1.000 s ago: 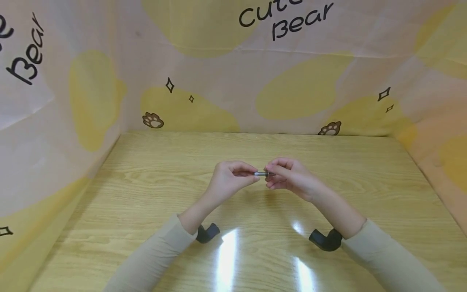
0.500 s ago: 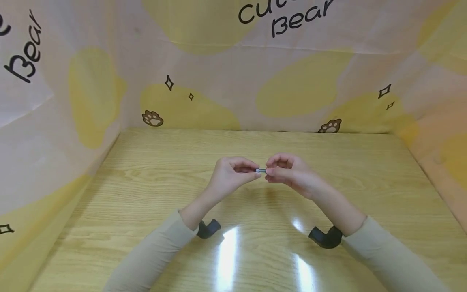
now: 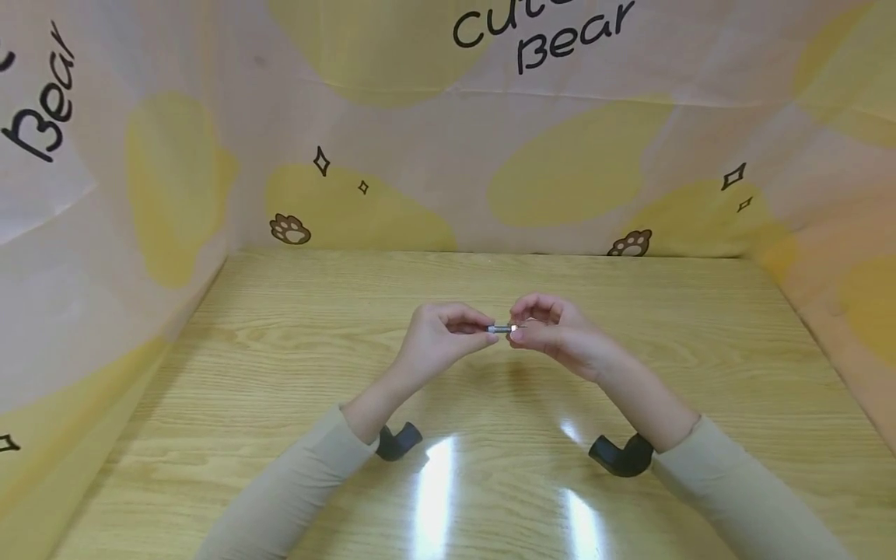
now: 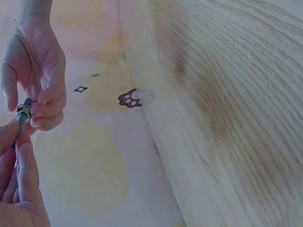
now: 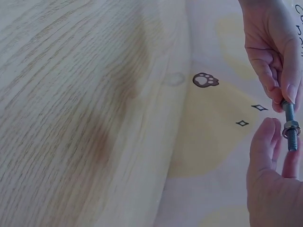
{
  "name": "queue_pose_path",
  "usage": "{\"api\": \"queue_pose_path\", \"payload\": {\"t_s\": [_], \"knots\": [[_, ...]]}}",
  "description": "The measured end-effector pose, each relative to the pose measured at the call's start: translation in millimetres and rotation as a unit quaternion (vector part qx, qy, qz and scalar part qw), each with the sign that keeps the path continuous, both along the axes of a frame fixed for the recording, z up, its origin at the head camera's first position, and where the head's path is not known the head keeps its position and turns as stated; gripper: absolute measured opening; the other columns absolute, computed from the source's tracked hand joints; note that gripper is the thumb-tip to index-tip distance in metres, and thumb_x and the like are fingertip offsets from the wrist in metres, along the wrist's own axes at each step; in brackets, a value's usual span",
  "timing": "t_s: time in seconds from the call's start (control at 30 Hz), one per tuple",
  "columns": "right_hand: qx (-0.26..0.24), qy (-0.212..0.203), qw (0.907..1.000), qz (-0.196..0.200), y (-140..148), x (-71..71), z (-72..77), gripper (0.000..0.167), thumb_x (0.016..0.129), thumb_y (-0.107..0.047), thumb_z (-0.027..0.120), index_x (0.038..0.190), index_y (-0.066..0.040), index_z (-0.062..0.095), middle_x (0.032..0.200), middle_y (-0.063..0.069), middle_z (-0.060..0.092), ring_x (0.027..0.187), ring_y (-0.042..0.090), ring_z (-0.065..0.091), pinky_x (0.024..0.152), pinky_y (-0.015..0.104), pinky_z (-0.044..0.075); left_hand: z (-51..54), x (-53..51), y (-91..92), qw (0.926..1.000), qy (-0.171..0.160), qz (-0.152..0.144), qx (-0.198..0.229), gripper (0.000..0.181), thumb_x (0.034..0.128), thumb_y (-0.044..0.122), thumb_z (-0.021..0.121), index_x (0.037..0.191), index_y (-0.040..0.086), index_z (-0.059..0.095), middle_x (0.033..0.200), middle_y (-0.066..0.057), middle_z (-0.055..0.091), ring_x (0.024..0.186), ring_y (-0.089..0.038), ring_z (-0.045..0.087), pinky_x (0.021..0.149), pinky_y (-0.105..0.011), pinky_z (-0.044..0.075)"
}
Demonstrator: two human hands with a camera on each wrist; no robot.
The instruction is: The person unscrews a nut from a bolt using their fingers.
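Though tiny, the bolt [image 3: 500, 329] seemingly more exposed than just before.

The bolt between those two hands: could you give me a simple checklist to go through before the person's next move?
1. Bolt gripped by the left hand: ok, pinched at one end.
2. Nut on the bolt's shank: ok, with thread showing beyond it.
3. Right hand pinching the nut: not ok; its fingers look parted around the bolt.
4. Nut properly engaged on the thread, not loose: cannot tell.
5. Bolt's head fully visible: not ok; fingers cover that end.
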State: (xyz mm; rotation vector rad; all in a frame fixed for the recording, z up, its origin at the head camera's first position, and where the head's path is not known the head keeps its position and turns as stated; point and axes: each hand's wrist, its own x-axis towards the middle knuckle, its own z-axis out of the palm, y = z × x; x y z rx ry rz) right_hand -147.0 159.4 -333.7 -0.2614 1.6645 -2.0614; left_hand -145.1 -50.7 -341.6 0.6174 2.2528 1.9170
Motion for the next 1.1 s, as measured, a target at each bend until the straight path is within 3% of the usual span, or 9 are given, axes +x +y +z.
{"api": "queue_pose_path", "payload": {"t_s": [0.13,0.2,0.3,0.47,0.53,0.67,0.8,0.97,1.1], "knots": [[0.027,-0.032,0.9991,-0.006,-1.9,-0.6,3.2,0.005,0.094,-0.009,0.054,0.094,-0.009,0.059,0.082,0.003,0.062,0.073,0.014,0.064,0.074,0.028,0.055,1.5,0.3,-0.7,1.0000,-0.002,0.003,-0.001,0.013,0.0787,0.005,0.074,0.090,0.000,0.071,0.086,-0.009,0.070,0.075,-0.017,0.067,0.070,-0.030,0.056],[0.040,-0.054,0.9977,-0.008,-2.7,-1.5,4.6,0.009,0.095,-0.014,0.052,0.091,-0.008,0.058,0.076,0.003,0.062,0.066,0.013,0.063,0.068,0.025,0.055,1.9,0.0,-1.2,1.0000,0.001,0.003,0.000,0.013,0.0788,0.005,0.074,0.090,0.000,0.071,0.087,-0.009,0.070,0.075,-0.017,0.067,0.071,-0.030,0.056],[0.032,-0.068,0.9971,-0.002,-3.0,-3.6,5.2,0.013,0.096,-0.010,0.049,0.087,-0.009,0.059,0.071,0.003,0.064,0.063,0.012,0.063,0.063,0.022,0.054,2.5,-1.6,-1.6,1.0000,0.008,-0.001,0.003,0.014,0.0792,0.006,0.074,0.091,0.000,0.070,0.087,-0.009,0.070,0.076,-0.017,0.067,0.071,-0.031,0.056],[-0.008,-0.031,0.9995,0.002,-2.4,-5.8,4.0,0.020,0.089,0.007,0.051,0.090,-0.011,0.060,0.085,0.002,0.064,0.077,0.014,0.064,0.077,0.026,0.054,2.4,-3.6,-1.5,1.0000,0.002,0.001,-0.002,0.013,0.0789,0.006,0.074,0.090,0.001,0.071,0.085,-0.007,0.070,0.074,-0.017,0.067,0.070,-0.031,0.056],[-0.011,-0.020,0.9997,-0.004,-2.5,-6.0,4.0,0.021,0.088,0.007,0.052,0.093,-0.012,0.060,0.092,0.003,0.061,0.084,0.015,0.063,0.082,0.030,0.053,1.1,-3.2,-1.2,1.0000,-0.006,0.003,-0.005,0.013,0.0788,0.006,0.074,0.090,0.001,0.071,0.085,-0.007,0.070,0.073,-0.017,0.067,0.069,-0.031,0.056],[0.021,-0.044,0.9987,-0.017,-6.2,-6.9,5.8,0.007,0.093,-0.008,0.051,0.093,-0.009,0.058,0.085,0.004,0.060,0.074,0.015,0.063,0.074,0.028,0.055,-2.6,-3.7,-1.4,1.0000,-0.005,0.003,-0.004,0.014,0.0789,0.006,0.074,0.091,0.000,0.071,0.085,-0.008,0.070,0.073,-0.017,0.067,0.069,-0.031,0.056],[0.040,-0.061,0.9973,-0.009,-8.2,-6.6,5.1,0.011,0.094,-0.010,0.051,0.086,-0.008,0.059,0.070,0.003,0.061,0.060,0.012,0.061,0.061,0.023,0.054,-3.1,-5.9,-2.6,1.0000,0.006,0.002,0.003,0.013,0.0789,0.007,0.074,0.090,0.000,0.071,0.085,-0.008,0.070,0.074,-0.017,0.067,0.070,-0.031,0.056],[0.014,-0.005,0.9999,0.007,-5.6,-5.8,2.2,0.018,0.088,0.007,0.052,0.093,-0.010,0.058,0.087,0.003,0.060,0.077,0.013,0.063,0.076,0.027,0.054,-1.7,-6.0,-4.0,1.0000,0.000,0.005,0.000,0.014,0.0786,0.008,0.075,0.091,0.001,0.071,0.085,-0.007,0.070,0.074,-0.017,0.067,0.069,-0.031,0.056],[0.026,-0.001,0.9997,-0.002,-7.4,-4.9,4.0,0.012,0.091,-0.001,0.055,0.099,-0.009,0.057,0.090,0.003,0.060,0.078,0.015,0.063,0.077,0.029,0.054,-1.5,-6.0,-5.9,0.9999,0.006,0.009,-0.003,0.013,0.0788,0.008,0.075,0.090,0.001,0.072,0.085,-0.007,0.070,0.074,-0.017,0.067,0.069,-0.031,0.056]]}}
